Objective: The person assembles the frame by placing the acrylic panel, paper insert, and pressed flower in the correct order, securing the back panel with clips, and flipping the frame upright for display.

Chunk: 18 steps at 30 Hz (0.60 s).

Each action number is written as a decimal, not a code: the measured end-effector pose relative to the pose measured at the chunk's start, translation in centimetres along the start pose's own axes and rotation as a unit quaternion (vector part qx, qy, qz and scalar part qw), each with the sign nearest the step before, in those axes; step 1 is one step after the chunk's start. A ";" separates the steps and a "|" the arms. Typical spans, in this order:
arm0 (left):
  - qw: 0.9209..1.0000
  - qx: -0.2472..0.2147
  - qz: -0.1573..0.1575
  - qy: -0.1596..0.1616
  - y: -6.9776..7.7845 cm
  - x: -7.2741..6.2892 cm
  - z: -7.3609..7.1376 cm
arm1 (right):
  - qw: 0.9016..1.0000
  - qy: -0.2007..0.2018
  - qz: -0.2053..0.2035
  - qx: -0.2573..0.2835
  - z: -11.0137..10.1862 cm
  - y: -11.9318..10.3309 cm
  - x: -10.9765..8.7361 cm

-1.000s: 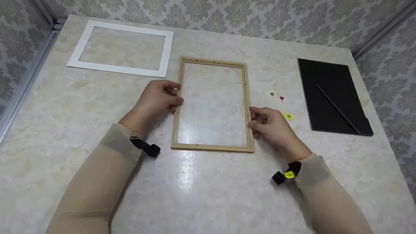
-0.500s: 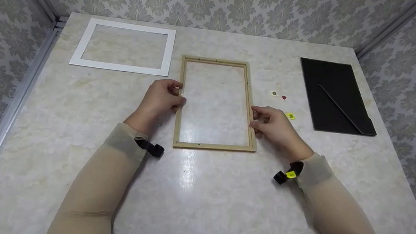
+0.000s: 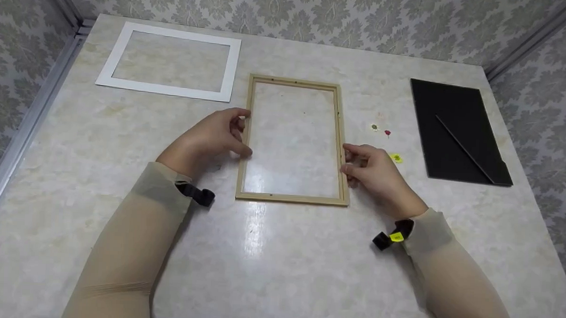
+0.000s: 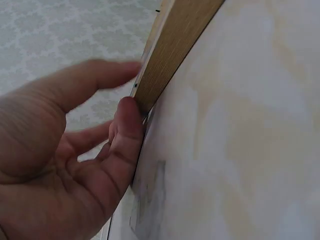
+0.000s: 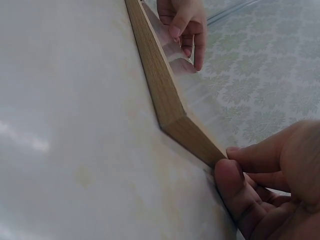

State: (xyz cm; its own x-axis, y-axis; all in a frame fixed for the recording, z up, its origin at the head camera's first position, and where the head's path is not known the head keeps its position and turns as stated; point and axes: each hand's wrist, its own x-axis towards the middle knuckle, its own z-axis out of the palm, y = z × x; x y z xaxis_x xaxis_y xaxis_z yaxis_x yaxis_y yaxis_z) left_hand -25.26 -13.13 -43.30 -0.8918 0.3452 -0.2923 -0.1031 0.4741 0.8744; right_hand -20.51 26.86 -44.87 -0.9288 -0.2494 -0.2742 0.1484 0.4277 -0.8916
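A light wooden picture frame [image 3: 291,198] lies on the table, with reflections showing inside its opening. My left hand [image 3: 208,133] is at its left rail, the thumb and fingers spread apart. In the left wrist view, the fingertips [image 4: 130,107] are right at the frame's outer side [image 4: 172,45]. My right hand [image 3: 374,169] pinches the right rail between thumb and forefinger, as the right wrist view shows beside the wooden corner [image 5: 185,127]. Just right of the frame lie small pressed flowers: a white one [image 3: 374,128], a red one [image 3: 387,133] and a yellow one [image 3: 396,158].
A white mat border [image 3: 167,90] lies at the back left of the pale marbled table [image 3: 298,272]. Over on the right is a black backing board [image 3: 454,104] with a slim strut [image 3: 462,146] across it. Patterned wallpaper [image 3: 297,13] closes off the back.
My left hand has spread its thumb away from the forefinger and its wrist has shifted left. My right hand stays at the frame's right rail. The whole view has shifted slightly.
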 end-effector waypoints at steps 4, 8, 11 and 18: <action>1.000 0.023 0.007 -0.012 0.1 -0.1 0.1 | 1.000 0.000 0.004 0.008 0.0 0.0 0.0; 0.998 0.056 0.007 0.000 0.0 0.0 0.5 | 1.000 -0.001 0.007 0.009 0.0 0.0 0.0; 0.998 0.060 0.006 0.003 0.0 0.0 0.7 | 1.000 -0.001 0.009 0.010 0.0 0.0 0.0; 0.996 0.090 0.023 -0.014 0.0 0.0 0.6 | 1.000 -0.003 0.006 0.014 0.0 0.1 0.1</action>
State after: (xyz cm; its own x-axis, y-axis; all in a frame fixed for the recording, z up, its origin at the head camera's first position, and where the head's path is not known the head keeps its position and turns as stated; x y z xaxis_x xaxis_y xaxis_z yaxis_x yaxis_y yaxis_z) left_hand -25.00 -12.69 -43.55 -0.8813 0.3909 -0.2654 0.0210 0.5935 0.8045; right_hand -20.56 26.89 -44.99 -0.9246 -0.2504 -0.2871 0.1689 0.4062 -0.8980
